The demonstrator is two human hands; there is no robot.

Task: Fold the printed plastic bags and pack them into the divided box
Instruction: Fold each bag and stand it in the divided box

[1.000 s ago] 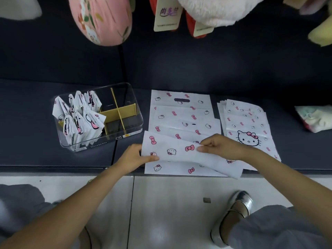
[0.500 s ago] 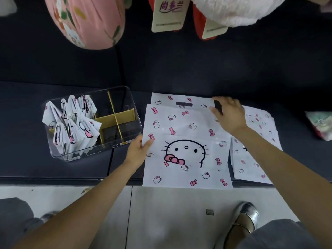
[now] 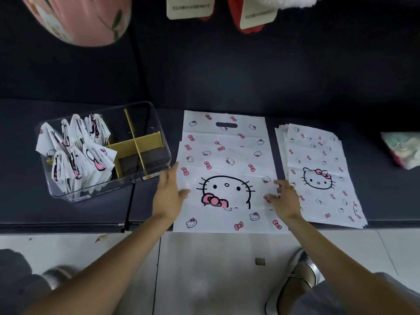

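Printed bag [image 3: 227, 160] lies flat; left hand [image 3: 168, 196] and right hand [image 3: 285, 198], fingers spread, touch its edges.

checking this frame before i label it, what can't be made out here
Head view, the only one:
- Count of folded bags in the divided box: they overlap and hide each other.
- Number of sheets in the flat stack: only edges show.
- Writing on the hanging tags: blurred, cut by the top edge.
- What lies under the spread bag: covered.
- Pale bundle: cut by the right edge.

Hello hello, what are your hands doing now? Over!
Left hand, right hand open, at flat bag's edges. Divided box half packed. Nothing in the way.
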